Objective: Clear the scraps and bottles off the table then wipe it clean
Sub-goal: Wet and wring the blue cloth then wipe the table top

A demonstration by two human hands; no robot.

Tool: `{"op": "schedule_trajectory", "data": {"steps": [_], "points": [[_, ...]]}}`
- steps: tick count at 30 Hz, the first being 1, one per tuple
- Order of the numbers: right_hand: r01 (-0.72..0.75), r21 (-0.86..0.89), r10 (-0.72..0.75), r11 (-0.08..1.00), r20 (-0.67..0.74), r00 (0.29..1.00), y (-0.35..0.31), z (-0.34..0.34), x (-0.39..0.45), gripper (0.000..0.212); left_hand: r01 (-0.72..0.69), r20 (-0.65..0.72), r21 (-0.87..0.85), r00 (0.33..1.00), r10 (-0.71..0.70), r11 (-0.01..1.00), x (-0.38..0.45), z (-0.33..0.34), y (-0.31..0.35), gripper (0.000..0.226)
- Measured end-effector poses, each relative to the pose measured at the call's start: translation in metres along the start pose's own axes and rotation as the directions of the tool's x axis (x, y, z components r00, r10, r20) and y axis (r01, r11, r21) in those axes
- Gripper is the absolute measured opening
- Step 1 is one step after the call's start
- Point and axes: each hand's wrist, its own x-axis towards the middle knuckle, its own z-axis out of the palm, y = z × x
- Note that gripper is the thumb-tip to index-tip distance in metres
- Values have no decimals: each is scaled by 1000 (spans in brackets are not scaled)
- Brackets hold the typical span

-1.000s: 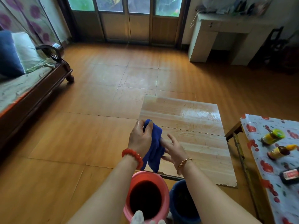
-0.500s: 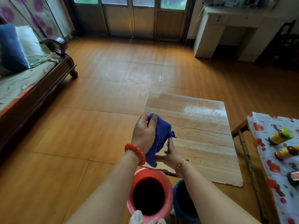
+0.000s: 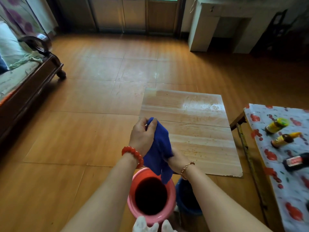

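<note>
Counter [image 3: 197, 124]: pale wood, wet sheen at its far right corner. My left hand [image 3: 142, 136], fingers closed on the blue cloth [image 3: 160, 148] top; my right hand [image 3: 175, 160] gripping it lower down, above the pink bucket [image 3: 133, 206]. Three bottles [image 3: 282, 139] lying on the patterned side counter [image 3: 292, 190], right. Orange tiled floor [image 3: 83, 106]; sofa [image 3: 25, 84] left.
</note>
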Motion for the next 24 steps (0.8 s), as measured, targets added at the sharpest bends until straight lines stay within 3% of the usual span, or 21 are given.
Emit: {"op": "schedule_trajectory", "data": {"steps": [2, 4, 6, 8, 12, 15, 18, 20, 22, 24], "points": [[-9, 266, 5, 964, 14, 1000, 20, -10, -7, 26, -10, -62, 105, 998, 17, 994, 4, -2, -17, 16], [-40, 377, 26, 925, 43, 999, 38, -20, -11, 31, 53, -102, 204, 994, -33, 977, 5, 2, -38, 17], [-111, 329, 99, 938, 53, 994, 54, -29, -6, 28, 126, -125, 324, 988, -89, 938, 3, 12, -55, 21], [-150, 258, 162, 955, -28, 986, 70, -40, 6, 34, 145, -135, 414, 986, -97, 899, 4, 25, -69, 25], [-166, 198, 220, 966, -290, 931, 89, -63, 40, 39, 201, -77, 274, 979, -187, 941, 24, 59, -90, 19], [-119, 99, 148, 988, -375, 915, 102, -74, 62, 47, 237, -102, 217, 970, -220, 947, 45, 85, -111, 14], [-37, -73, 1, 997, -448, 894, 133, -60, 86, 55, 309, -128, 292, 950, -283, 905, 61, 106, -144, 15], [-41, -204, -23, 978, -303, 953, 167, -32, 103, 56, 403, -128, 385, 914, -385, 830, 66, 121, -177, 16], [-70, -434, 76, 898, -3, 997, 194, 0, 104, 61, 501, -125, 462, 854, -506, 732, 58, 127, -199, 28], [-81, -527, 119, 846, 38, 992, 222, 32, 110, 71, 585, -184, 482, 796, -577, 652, 50, 135, -219, 45]]}}
